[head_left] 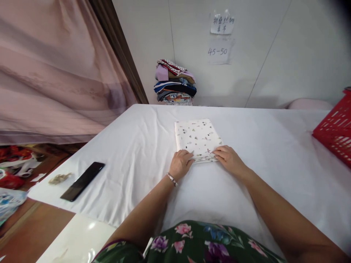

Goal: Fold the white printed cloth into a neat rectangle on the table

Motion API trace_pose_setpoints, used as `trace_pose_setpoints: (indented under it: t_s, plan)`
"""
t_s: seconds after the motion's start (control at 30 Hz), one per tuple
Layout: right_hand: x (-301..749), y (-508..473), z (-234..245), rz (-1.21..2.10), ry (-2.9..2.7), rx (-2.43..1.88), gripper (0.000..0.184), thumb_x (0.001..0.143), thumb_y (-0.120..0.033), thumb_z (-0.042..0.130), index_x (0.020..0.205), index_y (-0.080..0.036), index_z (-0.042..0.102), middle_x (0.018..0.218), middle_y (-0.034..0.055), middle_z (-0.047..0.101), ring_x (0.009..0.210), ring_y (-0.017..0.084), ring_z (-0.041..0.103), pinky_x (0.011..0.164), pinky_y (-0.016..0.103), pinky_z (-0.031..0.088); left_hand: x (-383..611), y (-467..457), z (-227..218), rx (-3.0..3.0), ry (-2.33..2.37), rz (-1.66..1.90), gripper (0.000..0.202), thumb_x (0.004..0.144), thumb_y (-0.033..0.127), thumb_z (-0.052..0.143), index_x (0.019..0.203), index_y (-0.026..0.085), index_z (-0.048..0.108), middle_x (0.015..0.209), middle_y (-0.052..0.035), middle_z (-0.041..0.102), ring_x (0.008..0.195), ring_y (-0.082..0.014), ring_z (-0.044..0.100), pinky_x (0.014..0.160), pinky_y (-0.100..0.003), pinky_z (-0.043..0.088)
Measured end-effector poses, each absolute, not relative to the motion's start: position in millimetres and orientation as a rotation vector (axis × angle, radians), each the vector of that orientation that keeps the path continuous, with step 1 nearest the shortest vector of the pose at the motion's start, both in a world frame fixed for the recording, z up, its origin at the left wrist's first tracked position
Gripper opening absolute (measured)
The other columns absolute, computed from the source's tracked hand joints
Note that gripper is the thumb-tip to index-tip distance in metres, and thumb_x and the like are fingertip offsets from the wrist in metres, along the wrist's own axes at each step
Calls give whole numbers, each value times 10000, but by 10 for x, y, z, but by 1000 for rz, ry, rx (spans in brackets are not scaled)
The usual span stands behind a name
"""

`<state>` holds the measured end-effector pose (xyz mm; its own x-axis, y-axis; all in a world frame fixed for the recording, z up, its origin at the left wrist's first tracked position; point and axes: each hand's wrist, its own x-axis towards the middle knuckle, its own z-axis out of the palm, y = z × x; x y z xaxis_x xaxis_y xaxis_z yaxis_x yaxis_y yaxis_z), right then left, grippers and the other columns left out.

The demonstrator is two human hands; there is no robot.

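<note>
While two hands (181,163) (229,157) pinch one folded cloth (197,137), one phone (83,180) lies apart.

Both hands lay on the near edge of a folded cloth (197,138) on the white table (274,153): left hand (180,163), right hand (229,158). A phone (82,181) lay at the left, a red basket (335,128) at the right, a cloth pile (174,81) behind

A folded cloth (197,138) is lying on the bench (274,153), near its middle. The left hand (181,163) is resting at the cloth's near left corner, the right hand (229,159) at its near right corner. A phone (82,180) is lying well to the left, with a hair tie (59,178) just beyond it. A basket (336,128) is sitting at the far right. Behind the bench, a stack of folded clothes (174,82) is standing against the wall.
</note>
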<state>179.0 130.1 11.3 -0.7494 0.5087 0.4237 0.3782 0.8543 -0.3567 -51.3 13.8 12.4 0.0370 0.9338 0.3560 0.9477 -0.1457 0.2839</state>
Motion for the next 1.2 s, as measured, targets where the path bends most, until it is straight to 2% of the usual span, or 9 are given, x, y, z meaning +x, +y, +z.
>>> trace_pose_setpoints:
  t_s: [0.2,0.37,0.57,0.73,0.87,1.07,1.2]
  plan:
    - [1773,1287,66,295,-2447,-680,263,899,-235,408,950,-238,666,938,70,643,882,232,547,781,404,411,-492,140,91,-2165,-2063,-831,163,865,273,504,895,219,655,870,-32,605,831,-172,510,749,-324,385]
    - [1782,1285,54,275,-2419,-654,268,908,-246,400,930,-235,667,924,70,644,862,224,551,772,393,408,-507,108,55,-2125,-1997,-833,193,882,261,471,912,215,656,869,-34,618,831,-175,502,759,-328,385]
    - [1786,1311,47,332,-2488,-612,246,888,-210,425,899,-227,670,907,57,648,861,214,559,762,375,417,-526,73,40,-2199,-1945,-834,191,855,315,521,974,222,639,963,-41,615,931,-189,509,836,-347,392]
    - [1789,1308,27,328,-2462,-618,216,870,-220,453,911,-235,665,931,52,648,858,210,571,762,380,431,-524,86,0,-2179,-1930,-813,152,849,283,532,917,231,658,910,-36,623,875,-177,517,809,-340,402]
    - [1762,1284,30,396,-2392,-674,223,879,-283,450,785,-239,648,878,42,648,824,209,579,756,379,443,-506,85,-9,-2160,-1912,-790,149,851,273,522,871,234,664,879,-35,620,853,-180,509,787,-345,403]
    - [1691,1279,75,366,-2370,-775,343,886,-316,410,567,-233,506,656,28,594,658,199,553,626,347,444,-482,55,3,-2162,-1876,-834,170,863,279,492,855,226,653,858,-42,612,846,-178,510,819,-360,402]
    - [1586,1304,188,294,-2491,-848,397,866,-342,433,485,-229,431,551,3,531,572,178,524,538,313,414,-432,67,7,-2175,-1882,-849,180,869,263,466,849,215,639,877,-47,617,871,-180,518,823,-362,407]
